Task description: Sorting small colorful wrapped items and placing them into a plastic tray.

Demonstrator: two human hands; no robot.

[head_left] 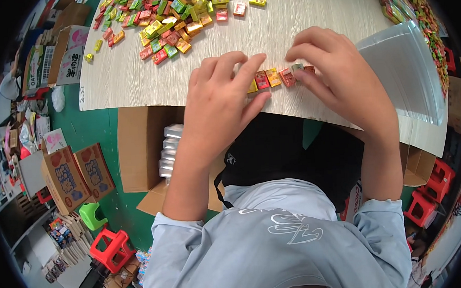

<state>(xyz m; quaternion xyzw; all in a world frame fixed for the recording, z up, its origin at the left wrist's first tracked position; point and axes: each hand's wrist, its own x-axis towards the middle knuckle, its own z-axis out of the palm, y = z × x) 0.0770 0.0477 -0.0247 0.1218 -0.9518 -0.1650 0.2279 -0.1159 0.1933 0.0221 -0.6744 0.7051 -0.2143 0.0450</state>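
Near the front edge of the desk (307,15), lined up: short row of small boxes (273,77), between spread left hand (219,87) and right hand (335,60), curled at green box (297,67) (pinched or not, cannot tell); outside the row, large loose pile (174,19).

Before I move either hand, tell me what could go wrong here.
The row of small boxes lies near the front edge of the table, so a nudge toward the body might tip some off.
The slanted red box stands slightly apart from the yellow one; squeezing in from the right hand could skew the row.
The left hand is near the loose pile; its knuckles may scatter stray pieces.
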